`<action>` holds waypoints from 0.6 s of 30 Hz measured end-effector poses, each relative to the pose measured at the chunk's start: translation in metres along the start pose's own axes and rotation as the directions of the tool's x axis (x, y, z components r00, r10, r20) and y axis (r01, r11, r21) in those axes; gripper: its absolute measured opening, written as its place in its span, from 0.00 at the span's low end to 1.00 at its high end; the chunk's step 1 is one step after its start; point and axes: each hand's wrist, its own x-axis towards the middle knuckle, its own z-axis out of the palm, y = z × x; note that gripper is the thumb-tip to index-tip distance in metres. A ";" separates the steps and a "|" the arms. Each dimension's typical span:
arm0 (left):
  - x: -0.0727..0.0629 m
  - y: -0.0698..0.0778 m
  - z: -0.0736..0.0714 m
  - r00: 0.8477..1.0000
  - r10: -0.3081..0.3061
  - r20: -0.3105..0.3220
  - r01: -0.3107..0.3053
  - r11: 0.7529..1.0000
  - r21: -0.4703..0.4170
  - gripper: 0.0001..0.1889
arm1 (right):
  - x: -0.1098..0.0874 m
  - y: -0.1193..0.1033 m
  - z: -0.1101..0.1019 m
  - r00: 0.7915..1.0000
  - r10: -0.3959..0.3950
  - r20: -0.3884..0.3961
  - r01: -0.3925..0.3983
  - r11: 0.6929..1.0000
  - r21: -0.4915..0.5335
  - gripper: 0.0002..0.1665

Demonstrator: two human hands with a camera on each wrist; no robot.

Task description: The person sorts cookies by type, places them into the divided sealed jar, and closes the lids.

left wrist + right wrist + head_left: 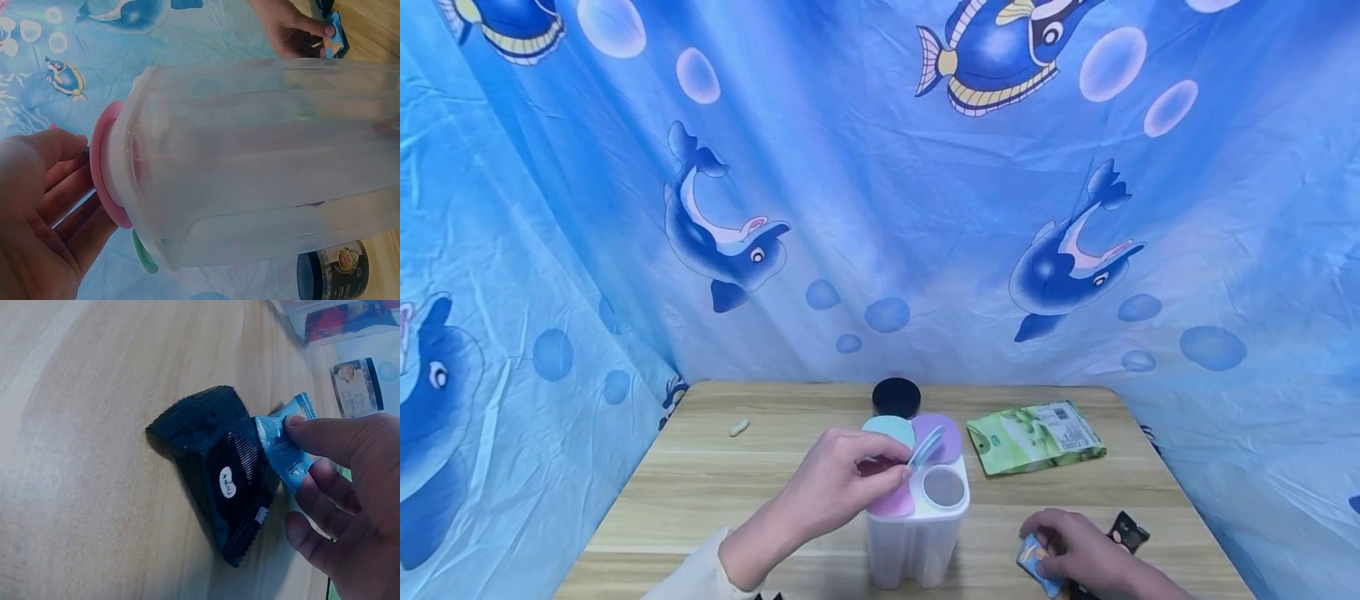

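Note:
A translucent storage container (917,542) stands upright on the table, its top divided into several round openings. Green (889,427), purple (947,433) and pink (891,502) lids cover some of them; the front right opening (943,487) is uncovered. Above the top, my left hand (838,483) pinches a thin light blue lid (928,447), tilted on edge. That lid is hidden in the left wrist view. To the container's right, my right hand (1078,550) pinches a small blue snack packet (284,447) between thumb and fingers. Beside it lies a black snack packet (215,469) on the table.
A green pouch (1037,437) lies flat at the back right. Behind the container stands a jar with a black lid (897,395). One small pale piece (739,427) lies at the back left. Printed blue curtains surround the table (700,492).

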 end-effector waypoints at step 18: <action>0.000 0.000 -0.001 0.999 -0.035 0.015 0.036 0.999 -0.002 0.05 | -0.008 -0.052 -0.029 0.972 -0.230 -0.047 0.219 0.961 -0.168 0.24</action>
